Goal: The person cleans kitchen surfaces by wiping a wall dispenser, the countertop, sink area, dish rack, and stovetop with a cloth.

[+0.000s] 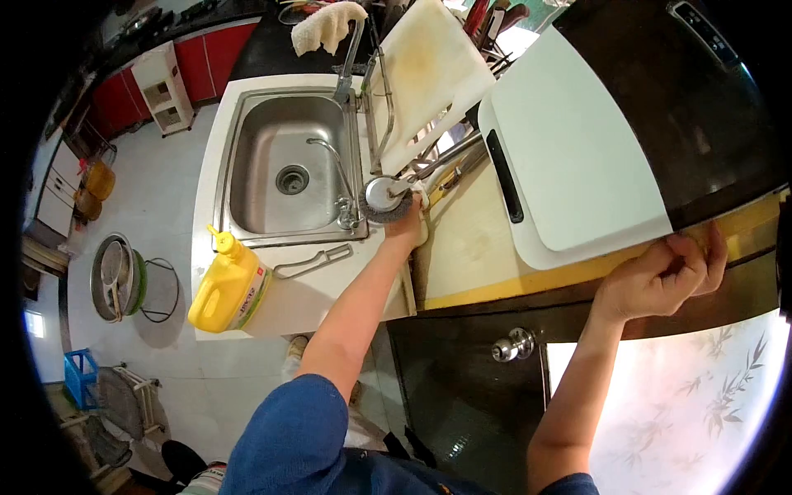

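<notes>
My left hand (403,228) reaches to the right side of the sink, right against a round scrub brush (384,195) with grey bristles and a pale top. The brush covers most of its fingers, so their grip is hidden. My right hand (660,279) is at the front edge of the yellow-edged counter, beside the white lidded box (577,148). Its fingers are bent and apart, with nothing seen in them. On the sink's near side stand a yellow jug (223,285) with a pump top and a flat metal frame-like tool (313,261).
The steel sink (256,198) has a thin curved faucet (330,157). Behind it lean a stained white cutting board (429,70) and several utensils. A cloth (328,26) hangs over a tall tap. A door knob (513,345) sticks out below the counter. Basins (115,276) stand on the floor.
</notes>
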### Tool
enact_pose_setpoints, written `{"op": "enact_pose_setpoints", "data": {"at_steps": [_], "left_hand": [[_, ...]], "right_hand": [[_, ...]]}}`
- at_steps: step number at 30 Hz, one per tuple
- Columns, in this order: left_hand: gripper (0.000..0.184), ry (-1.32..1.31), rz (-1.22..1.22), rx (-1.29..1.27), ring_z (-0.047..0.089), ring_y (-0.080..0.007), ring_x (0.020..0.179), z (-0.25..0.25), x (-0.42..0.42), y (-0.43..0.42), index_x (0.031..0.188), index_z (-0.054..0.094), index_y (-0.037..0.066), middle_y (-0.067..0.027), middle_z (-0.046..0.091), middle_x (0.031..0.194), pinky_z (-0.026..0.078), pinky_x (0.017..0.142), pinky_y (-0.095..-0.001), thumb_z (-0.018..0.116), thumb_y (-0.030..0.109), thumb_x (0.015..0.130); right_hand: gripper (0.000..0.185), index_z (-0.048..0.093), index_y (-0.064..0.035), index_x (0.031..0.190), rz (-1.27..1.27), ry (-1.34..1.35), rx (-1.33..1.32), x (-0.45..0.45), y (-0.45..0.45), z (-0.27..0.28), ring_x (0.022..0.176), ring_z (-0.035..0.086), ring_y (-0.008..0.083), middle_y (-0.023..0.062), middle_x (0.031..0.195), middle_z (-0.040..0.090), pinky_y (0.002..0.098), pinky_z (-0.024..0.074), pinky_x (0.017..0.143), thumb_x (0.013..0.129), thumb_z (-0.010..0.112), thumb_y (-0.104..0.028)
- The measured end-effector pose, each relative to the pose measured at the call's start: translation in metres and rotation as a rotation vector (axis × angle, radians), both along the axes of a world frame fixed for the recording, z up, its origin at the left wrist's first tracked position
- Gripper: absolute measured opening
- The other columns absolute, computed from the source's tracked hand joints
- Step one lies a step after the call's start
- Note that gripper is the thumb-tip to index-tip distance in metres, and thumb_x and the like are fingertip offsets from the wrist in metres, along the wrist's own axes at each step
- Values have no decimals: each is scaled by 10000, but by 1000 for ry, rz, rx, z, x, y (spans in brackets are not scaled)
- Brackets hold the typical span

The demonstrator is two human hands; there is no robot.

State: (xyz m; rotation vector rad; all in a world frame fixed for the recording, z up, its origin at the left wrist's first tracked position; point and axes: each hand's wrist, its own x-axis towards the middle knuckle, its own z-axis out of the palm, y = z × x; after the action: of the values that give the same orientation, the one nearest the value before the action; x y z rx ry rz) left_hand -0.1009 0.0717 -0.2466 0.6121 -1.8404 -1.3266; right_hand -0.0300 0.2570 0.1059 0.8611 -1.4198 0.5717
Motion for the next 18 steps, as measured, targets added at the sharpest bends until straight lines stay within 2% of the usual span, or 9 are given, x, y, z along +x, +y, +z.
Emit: {"op": "enact_pose_setpoints", "data": {"at_steps": [4,7,9,10,11,13,14,17,18], "left_hand": [[137,-147,-105,-513,559,-258,909,8,26,7,899,592,59,-97,581,905,422,833,-353,602,104,770],[245,49,-307,-92,585,-281,903,-11,39,12,988,618,47,-115,615,948,450,802,-342,620,36,742],[268,47,-103,362,594,-293,936,-13,45,12,1036,609,28,-132,636,992,472,782,-337,604,43,769],[242,379,22,437,591,-306,975,-4,45,18,1041,601,17,-132,646,998,460,823,-386,584,86,809],[242,375,19,437,591,-306,975,-3,42,17,1041,601,17,-132,646,998,460,823,-386,584,86,809],[282,-14,192,-91,585,-329,975,-18,14,11,1103,558,39,-123,621,1060,435,852,-423,568,166,852],[295,29,113,-32,564,-358,982,-81,-28,-3,1107,539,55,-133,596,1080,410,862,-454,551,245,881],[222,-93,56,22,544,-365,1007,8,-7,13,1040,553,75,-142,587,1072,405,850,-448,542,240,892],[128,-203,-63,117,520,-323,982,9,-7,10,988,516,66,-145,554,981,384,869,-411,530,93,863]], "right_hand": [[133,510,-16,773,-43,44,4,-3,1,1,1167,396,268,164,1226,447,394,336,999,811,437,88],[139,513,-15,768,4,25,-31,-2,-1,0,1155,400,269,174,1213,460,394,338,981,815,434,90],[141,510,-15,766,0,26,-43,-3,-1,-1,1142,406,267,180,1211,461,383,341,969,817,433,92],[140,508,-14,763,5,32,-30,-3,0,0,1137,408,265,181,1212,459,379,343,962,822,433,88],[139,505,-14,759,9,38,-17,-4,1,0,1132,410,264,181,1214,458,375,346,956,827,433,85],[138,503,-13,759,-2,38,-9,-4,1,1,1130,411,262,183,1215,455,374,347,954,832,432,82],[138,501,-11,759,-7,40,0,-3,1,0,1128,412,261,184,1217,452,374,349,952,837,431,79],[133,499,-9,763,-21,56,18,-3,2,1,1125,416,261,186,1212,451,373,353,951,844,437,76],[133,499,-9,763,-23,55,20,-4,2,1,1125,416,261,186,1212,451,373,353,951,844,437,76]]}}
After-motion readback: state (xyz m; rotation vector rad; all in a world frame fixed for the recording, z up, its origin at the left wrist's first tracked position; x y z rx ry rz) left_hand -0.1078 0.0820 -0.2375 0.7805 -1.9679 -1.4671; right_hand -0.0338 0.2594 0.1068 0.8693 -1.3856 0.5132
